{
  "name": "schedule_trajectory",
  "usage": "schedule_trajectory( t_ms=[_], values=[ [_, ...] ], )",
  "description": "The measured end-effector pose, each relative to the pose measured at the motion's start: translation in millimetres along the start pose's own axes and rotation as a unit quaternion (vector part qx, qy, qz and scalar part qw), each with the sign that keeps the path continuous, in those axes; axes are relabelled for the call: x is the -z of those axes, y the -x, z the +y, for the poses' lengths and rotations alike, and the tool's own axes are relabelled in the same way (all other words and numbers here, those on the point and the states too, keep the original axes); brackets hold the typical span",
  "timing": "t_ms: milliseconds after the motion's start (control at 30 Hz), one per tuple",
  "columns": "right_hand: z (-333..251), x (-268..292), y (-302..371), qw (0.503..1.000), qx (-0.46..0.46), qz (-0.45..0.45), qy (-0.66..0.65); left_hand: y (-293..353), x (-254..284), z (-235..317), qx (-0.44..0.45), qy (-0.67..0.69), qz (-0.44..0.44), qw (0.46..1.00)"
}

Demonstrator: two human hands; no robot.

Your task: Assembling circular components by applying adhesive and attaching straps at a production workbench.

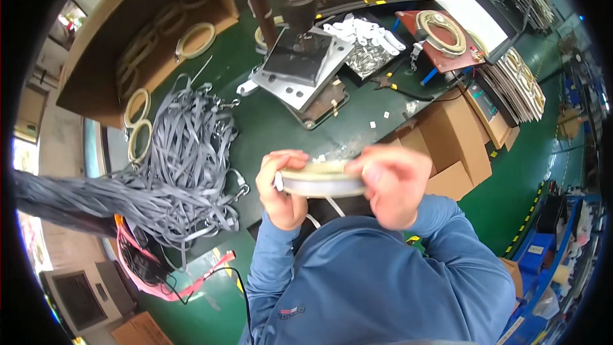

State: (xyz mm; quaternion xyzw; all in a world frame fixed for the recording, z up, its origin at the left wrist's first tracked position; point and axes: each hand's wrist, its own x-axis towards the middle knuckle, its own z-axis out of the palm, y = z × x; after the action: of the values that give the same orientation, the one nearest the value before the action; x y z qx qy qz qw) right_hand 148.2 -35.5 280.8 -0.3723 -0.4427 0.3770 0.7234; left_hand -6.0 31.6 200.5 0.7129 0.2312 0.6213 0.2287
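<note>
In front of my chest, a ring-shaped coil of strap (322,186) with pale yellow edges and a grey band is held edge-on between both hands. My left hand (281,191) is closed round its left end, where a small white piece shows. The fingers of my right hand (397,182) pinch its right end, partly blurred by motion. To the left lies a large tangled heap of grey straps (191,134) with metal snap hooks. Beyond my hands stands a press (297,57) with a metal plate (297,97) under it.
Similar coils (195,41) rest in a cardboard box (96,57) at far left; another coil (447,32) lies on a red board (440,54). Behind the press are white pieces (364,30) and a tray of small metal parts (369,61). Pliers (389,83) and an open carton (456,134) are right.
</note>
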Motion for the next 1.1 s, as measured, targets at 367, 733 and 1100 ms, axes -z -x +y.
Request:
schedule_trajectory(
  t_ms=[367,733,1100],
  values=[
    [71.8,36.6,-238.0,0.961,0.180,0.031,0.209,11.6,42.7,-35.6,0.040,0.021,0.075,0.996],
    [316.1,-30.7,-450.2,0.866,-0.123,-0.339,0.348,5.8,48.6,-48.0,0.023,-0.075,0.011,0.997],
    [188.6,-3.4,-401.3,0.981,0.095,-0.112,0.123,25.3,48.2,-52.6,0.059,-0.104,0.015,0.993]
  ],
)
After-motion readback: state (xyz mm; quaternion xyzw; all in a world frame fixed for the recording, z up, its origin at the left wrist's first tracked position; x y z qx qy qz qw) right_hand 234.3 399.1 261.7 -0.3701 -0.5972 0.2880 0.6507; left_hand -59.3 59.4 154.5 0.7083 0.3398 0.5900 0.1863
